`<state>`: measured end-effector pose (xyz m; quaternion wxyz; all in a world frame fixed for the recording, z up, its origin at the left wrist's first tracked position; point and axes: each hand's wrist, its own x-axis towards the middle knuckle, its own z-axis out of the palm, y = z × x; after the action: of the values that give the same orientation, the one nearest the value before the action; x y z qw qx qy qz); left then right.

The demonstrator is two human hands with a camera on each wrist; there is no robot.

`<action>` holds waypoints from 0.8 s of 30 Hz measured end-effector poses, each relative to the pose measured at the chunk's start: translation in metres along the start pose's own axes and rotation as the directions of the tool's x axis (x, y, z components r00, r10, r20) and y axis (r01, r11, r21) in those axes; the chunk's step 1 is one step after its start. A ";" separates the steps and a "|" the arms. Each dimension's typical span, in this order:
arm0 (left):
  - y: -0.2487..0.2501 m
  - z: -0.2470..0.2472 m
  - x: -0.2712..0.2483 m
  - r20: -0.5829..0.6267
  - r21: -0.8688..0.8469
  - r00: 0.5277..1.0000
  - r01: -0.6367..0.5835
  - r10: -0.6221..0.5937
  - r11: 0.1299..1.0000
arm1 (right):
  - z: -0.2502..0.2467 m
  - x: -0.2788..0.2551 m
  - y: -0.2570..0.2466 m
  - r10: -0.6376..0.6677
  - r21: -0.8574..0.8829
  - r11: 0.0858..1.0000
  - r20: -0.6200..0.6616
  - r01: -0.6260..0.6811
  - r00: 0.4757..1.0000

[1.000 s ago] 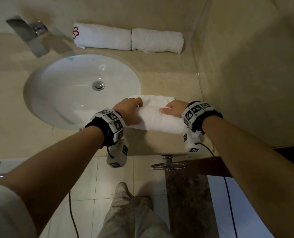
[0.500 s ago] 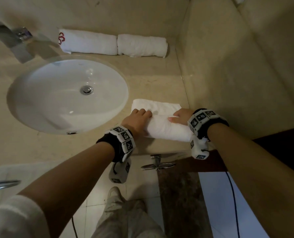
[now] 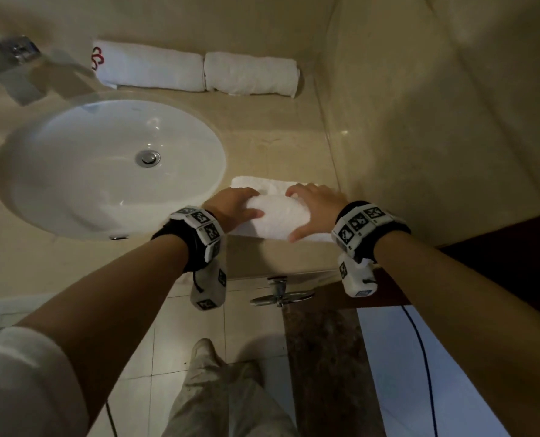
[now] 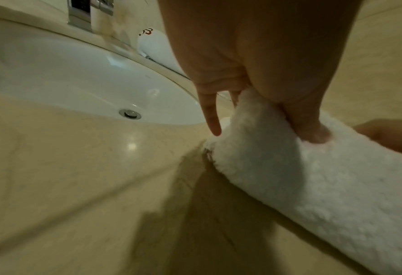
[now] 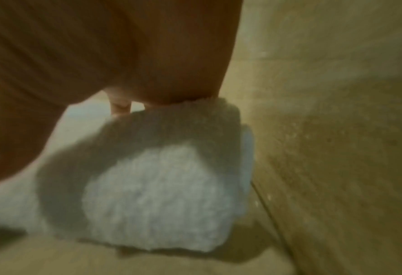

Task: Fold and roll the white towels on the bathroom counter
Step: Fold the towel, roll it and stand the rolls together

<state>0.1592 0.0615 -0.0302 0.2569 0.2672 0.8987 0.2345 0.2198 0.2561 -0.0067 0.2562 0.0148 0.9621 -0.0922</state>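
Here, half-rolled towel gripped between both hands.

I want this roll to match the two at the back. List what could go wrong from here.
1. The left hand and right hand hold only the ends of the half-rolled towel; its middle may roll loose.
2. The flat tail lies beside the sink rim and could skew the roll.
3. It sits near the counter front edge and might slip off.
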 end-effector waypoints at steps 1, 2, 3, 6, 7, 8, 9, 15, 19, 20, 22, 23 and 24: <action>0.000 -0.002 0.004 0.018 0.004 1.000 0.006 -0.006 1.000 | 0.003 0.000 0.000 -0.012 -0.088 0.996 0.003 0.012 1.000; 0.001 -0.004 0.007 0.034 0.010 0.999 0.013 -0.013 1.000 | 0.005 0.002 0.000 -0.012 -0.121 0.993 0.000 0.012 1.000; 0.002 -0.006 0.010 0.048 0.017 0.998 0.028 -0.029 0.999 | 0.005 0.005 0.003 -0.007 -0.103 0.995 0.000 0.007 1.000; 0.007 -0.008 0.017 0.026 0.028 0.999 0.041 -0.042 0.999 | 0.002 0.018 0.010 -0.018 -0.022 1.000 0.039 0.018 0.999; 0.009 -0.009 0.016 -0.050 0.067 0.999 -0.004 0.007 0.998 | -0.002 0.022 0.011 -0.026 -0.010 1.000 0.042 0.027 0.999; 0.013 -0.009 0.014 -0.172 0.145 0.980 -0.074 0.099 0.987 | -0.004 0.025 0.013 -0.033 0.004 0.999 0.035 0.032 0.999; 0.015 -0.010 0.013 -0.254 0.250 0.944 -0.144 0.208 0.957 | -0.007 0.028 0.014 -0.039 0.025 0.999 0.041 0.038 0.998; 0.003 0.000 0.011 -0.117 0.529 0.918 -0.264 0.378 0.806 | -0.026 0.047 0.020 -0.062 -0.147 0.987 0.077 0.072 0.995; 0.008 -0.003 0.027 -0.163 0.442 0.962 -0.127 0.218 0.888 | -0.035 0.044 0.019 -0.033 -0.072 0.997 -0.194 0.020 0.980; 0.010 -0.006 0.035 -0.180 0.398 0.971 -0.072 0.155 0.914 | -0.033 0.043 0.019 -0.028 -0.050 0.999 -0.217 0.018 0.976; 0.013 -0.009 0.049 -0.228 0.362 0.971 0.013 0.075 0.932 | -0.022 0.042 0.018 -0.004 -0.119 0.993 -0.128 -0.012 0.992; 0.013 -0.011 0.057 -0.218 0.350 0.974 0.018 0.062 0.937 | -0.017 0.041 0.019 0.023 -0.166 0.985 -0.068 -0.034 0.997; 0.011 -0.011 0.064 -0.174 0.334 0.983 0.000 0.061 0.943 | -0.013 0.041 0.021 0.048 -0.193 0.980 -0.038 -0.055 0.998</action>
<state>0.1104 0.1046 -0.0369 0.1216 0.2980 0.9407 0.1070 0.1793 0.2778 -0.0200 0.2427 0.0163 0.9699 0.0091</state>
